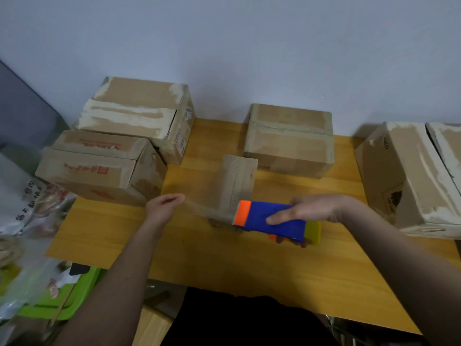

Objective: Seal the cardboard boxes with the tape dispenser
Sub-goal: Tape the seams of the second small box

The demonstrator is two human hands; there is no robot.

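While the right hand (309, 211) has its grip clamped on the tape dispenser (270, 219) and the left hand (163, 204) pinches the pulled tape end, the small box (237, 182) mid-tabletop (224, 265) looks unsealed, the larger boxes (289, 138) behind already taped.

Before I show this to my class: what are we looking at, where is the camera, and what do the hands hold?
There is no machine, only a person's two bare hands. The one picture comes from a camera worn on the head, looking down at a wooden table. The right hand grips a blue and orange tape dispenser. The left hand pinches the clear tape stretched out from it. A small cardboard box stands just behind, and larger boxes sit around the table.
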